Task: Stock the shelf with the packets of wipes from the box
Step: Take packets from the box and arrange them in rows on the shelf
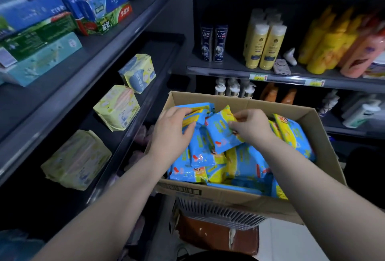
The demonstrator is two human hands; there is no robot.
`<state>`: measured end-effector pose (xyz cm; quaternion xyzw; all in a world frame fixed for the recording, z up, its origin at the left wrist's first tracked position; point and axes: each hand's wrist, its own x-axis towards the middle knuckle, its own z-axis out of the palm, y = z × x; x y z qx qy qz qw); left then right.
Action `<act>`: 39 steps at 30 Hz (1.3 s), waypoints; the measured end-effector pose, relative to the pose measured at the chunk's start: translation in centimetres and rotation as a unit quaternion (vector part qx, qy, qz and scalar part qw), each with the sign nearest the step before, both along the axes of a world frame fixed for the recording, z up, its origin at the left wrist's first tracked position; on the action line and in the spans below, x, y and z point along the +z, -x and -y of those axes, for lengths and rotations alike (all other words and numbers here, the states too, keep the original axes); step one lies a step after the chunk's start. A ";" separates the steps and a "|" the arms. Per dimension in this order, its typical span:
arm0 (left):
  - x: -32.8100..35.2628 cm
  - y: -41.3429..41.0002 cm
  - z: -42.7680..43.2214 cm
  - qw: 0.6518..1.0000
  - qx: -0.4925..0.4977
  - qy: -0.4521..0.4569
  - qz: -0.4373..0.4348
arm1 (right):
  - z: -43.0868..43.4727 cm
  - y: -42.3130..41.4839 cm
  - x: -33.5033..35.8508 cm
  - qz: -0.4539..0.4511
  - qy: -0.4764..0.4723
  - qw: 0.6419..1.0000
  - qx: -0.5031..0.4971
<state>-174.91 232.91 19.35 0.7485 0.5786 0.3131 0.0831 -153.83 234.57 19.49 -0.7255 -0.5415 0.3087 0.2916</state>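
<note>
The packets of wipes (245, 162) overlap in the box (239, 99), too heaped to count. The left hand (174, 128) grips one, the right hand (251, 128) pinches another; three pale packs (116, 107) stand on the shelf (98, 135).

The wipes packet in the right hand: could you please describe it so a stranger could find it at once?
Find the open cardboard box by the shampoo shelves. Among its blue-and-yellow packets, this packet sits top centre. Only it is pinched at its upper edge by the fingers of the right hand.
</note>
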 end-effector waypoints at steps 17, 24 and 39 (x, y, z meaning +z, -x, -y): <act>2.3 3.6 1.6 0.960 0.100 0.124 0.232 | 1.4 1.3 -1.3 0.332 -0.009 0.901 0.277; 0.9 4.7 4.3 0.950 0.133 0.109 0.261 | -2.1 3.8 -1.2 0.360 0.081 0.844 0.389; 5.9 6.9 6.8 0.953 0.172 0.116 0.221 | 0.2 -0.9 4.6 -0.237 -0.026 0.923 0.303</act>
